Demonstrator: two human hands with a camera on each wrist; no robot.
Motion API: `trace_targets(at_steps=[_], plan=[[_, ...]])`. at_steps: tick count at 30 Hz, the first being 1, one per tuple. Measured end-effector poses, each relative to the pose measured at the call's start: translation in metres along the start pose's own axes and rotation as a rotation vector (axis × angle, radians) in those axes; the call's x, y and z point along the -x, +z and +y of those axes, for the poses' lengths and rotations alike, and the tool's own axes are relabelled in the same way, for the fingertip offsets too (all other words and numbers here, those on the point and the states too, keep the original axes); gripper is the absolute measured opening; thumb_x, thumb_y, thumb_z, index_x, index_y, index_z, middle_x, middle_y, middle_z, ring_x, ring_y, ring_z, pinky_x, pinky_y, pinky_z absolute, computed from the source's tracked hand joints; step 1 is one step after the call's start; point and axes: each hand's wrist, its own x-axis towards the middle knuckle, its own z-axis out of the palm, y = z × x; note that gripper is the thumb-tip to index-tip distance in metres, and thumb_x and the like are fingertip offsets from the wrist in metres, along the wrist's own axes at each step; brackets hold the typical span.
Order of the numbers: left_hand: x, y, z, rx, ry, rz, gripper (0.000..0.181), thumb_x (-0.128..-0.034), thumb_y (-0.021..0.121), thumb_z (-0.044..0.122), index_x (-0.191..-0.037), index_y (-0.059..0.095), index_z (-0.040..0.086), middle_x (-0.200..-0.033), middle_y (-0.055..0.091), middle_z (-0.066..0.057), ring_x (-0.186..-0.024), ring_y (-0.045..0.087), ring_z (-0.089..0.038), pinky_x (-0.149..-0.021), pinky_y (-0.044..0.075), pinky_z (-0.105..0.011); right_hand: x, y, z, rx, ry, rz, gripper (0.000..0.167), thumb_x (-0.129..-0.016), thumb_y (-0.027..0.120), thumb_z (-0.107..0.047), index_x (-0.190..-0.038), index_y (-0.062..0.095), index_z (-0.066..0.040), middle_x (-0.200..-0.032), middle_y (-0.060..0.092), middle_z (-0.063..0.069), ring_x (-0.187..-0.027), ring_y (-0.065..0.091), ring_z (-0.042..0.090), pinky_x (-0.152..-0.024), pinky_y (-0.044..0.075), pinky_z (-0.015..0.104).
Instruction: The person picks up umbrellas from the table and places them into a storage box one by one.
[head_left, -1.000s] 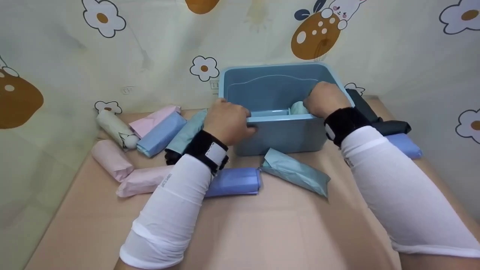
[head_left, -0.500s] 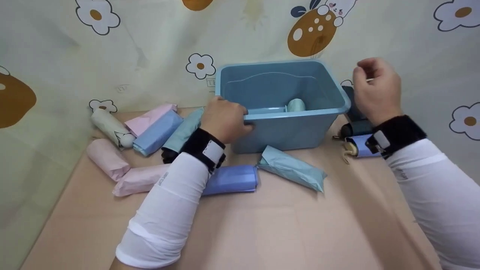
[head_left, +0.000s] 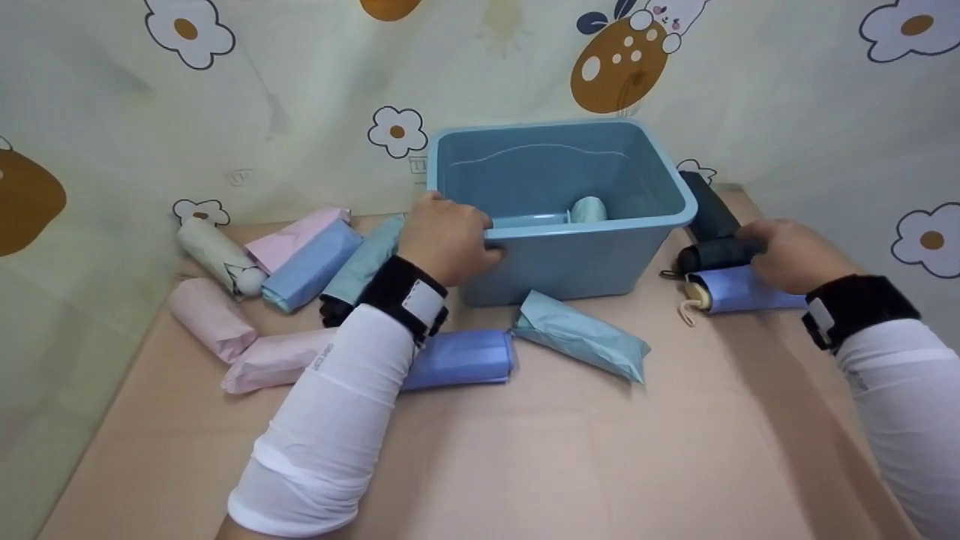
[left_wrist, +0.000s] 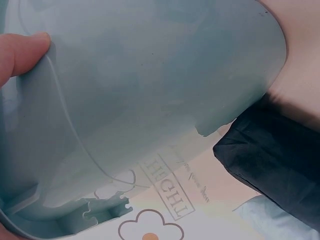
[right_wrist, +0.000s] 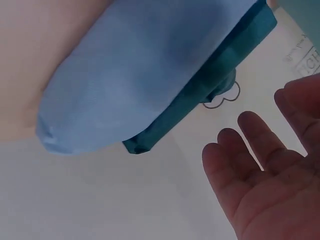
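With fingers over the rim at its left front corner, my left hand point(head_left: 448, 240) grips a blue-grey plastic bin point(head_left: 562, 262). The left wrist view shows a fingertip point(left_wrist: 42, 42) against the bin's wall. Inside the bin, one end of a pale green rolled item point(head_left: 589, 210) shows. My right hand point(head_left: 802, 256) is over a blue folding umbrella point(head_left: 742, 289) with a corded handle and a dark green folded umbrella point(head_left: 716, 255), right of the bin. In the right wrist view its fingers point(right_wrist: 257, 135) are spread, apart from both umbrellas.
Another dark umbrella point(head_left: 706, 206) lies behind those two. Left of the bin are several rolled, sleeved bundles: pink point(head_left: 214, 319), blue point(head_left: 313, 264), green point(head_left: 367, 255) and cream point(head_left: 217, 255). A blue bundle point(head_left: 469, 356) and a teal bundle point(head_left: 581, 337) lie in front.
My right hand has come out of the bin, leaving the pale green item inside, then moved right and down to the umbrellas. My left hand stays on the rim.
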Motion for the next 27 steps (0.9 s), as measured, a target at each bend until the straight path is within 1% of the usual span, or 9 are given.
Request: trace_targets(at_steps=[2, 6, 10, 13, 18, 23, 27], plan=[[0.000, 0.000, 0.000, -0.002, 0.002, 0.012, 0.043, -0.0947, 0.070, 0.052, -0.072, 0.066, 0.016, -0.071, 0.071, -0.001, -0.085, 0.074, -0.025, -0.103, 0.045, -0.049, 0.001, 0.003, 0.006, 0.040, 0.004, -0.034, 0.064, -0.084, 0.050, 0.005, -0.148, 0.052, 0.003, -0.148, 0.042, 0.045, -0.134, 0.042, 0.064, -0.110, 0.033, 0.077], [0.001, 0.001, -0.001, -0.007, 0.009, 0.033, 0.043, -0.0937, 0.070, 0.050, -0.070, 0.065, 0.015, -0.070, 0.071, -0.002, -0.083, 0.074, -0.025, -0.101, 0.046, -0.049, 0.003, 0.007, 0.015, 0.118, 0.003, -0.092, 0.063, -0.082, 0.051, 0.003, -0.145, 0.055, 0.003, -0.143, 0.047, 0.047, -0.131, 0.045, 0.067, -0.107, 0.036, 0.078], [0.001, 0.002, 0.000, -0.010, 0.013, 0.032, 0.041, -0.0936, 0.070, 0.050, -0.074, 0.068, 0.013, -0.074, 0.072, -0.003, -0.084, 0.073, -0.025, -0.102, 0.045, -0.049, 0.005, 0.010, 0.020, 0.143, 0.013, -0.122, 0.060, -0.084, 0.052, 0.002, -0.144, 0.055, 0.006, -0.142, 0.047, 0.048, -0.128, 0.048, 0.067, -0.104, 0.039, 0.077], [0.001, 0.002, 0.000, -0.018, 0.013, 0.032, 0.040, -0.0934, 0.070, 0.051, -0.078, 0.071, 0.013, -0.078, 0.075, -0.003, -0.086, 0.074, -0.025, -0.102, 0.045, -0.050, 0.005, 0.012, 0.021, 0.140, 0.023, -0.133, 0.061, -0.085, 0.058, 0.000, -0.146, 0.052, 0.007, -0.142, 0.045, 0.049, -0.128, 0.046, 0.068, -0.105, 0.038, 0.078], [0.001, 0.001, 0.001, -0.021, 0.008, 0.027, 0.040, -0.0935, 0.071, 0.051, -0.083, 0.074, 0.012, -0.081, 0.076, -0.004, -0.088, 0.075, -0.026, -0.103, 0.045, -0.049, 0.004, 0.014, 0.020, 0.162, 0.010, -0.135, 0.068, -0.084, 0.069, -0.007, -0.147, 0.049, 0.010, -0.143, 0.044, 0.050, -0.132, 0.040, 0.072, -0.108, 0.033, 0.080], [0.001, 0.001, 0.001, -0.029, 0.008, 0.024, 0.041, -0.0937, 0.070, 0.052, -0.083, 0.074, 0.013, -0.080, 0.076, -0.004, -0.087, 0.075, -0.025, -0.100, 0.046, -0.048, 0.003, 0.017, 0.019, 0.228, -0.026, -0.094, 0.066, -0.083, 0.072, -0.009, -0.143, 0.053, 0.010, -0.138, 0.048, 0.050, -0.126, 0.046, 0.072, -0.105, 0.038, 0.079], [0.000, 0.001, 0.001, -0.031, 0.005, 0.023, 0.041, -0.0939, 0.070, 0.051, -0.083, 0.075, 0.012, -0.079, 0.076, -0.004, -0.086, 0.074, -0.025, -0.101, 0.046, -0.049, 0.005, 0.018, 0.019, 0.267, -0.026, -0.077, 0.065, -0.081, 0.073, -0.008, -0.141, 0.055, 0.010, -0.136, 0.049, 0.050, -0.122, 0.047, 0.073, -0.102, 0.040, 0.080]])
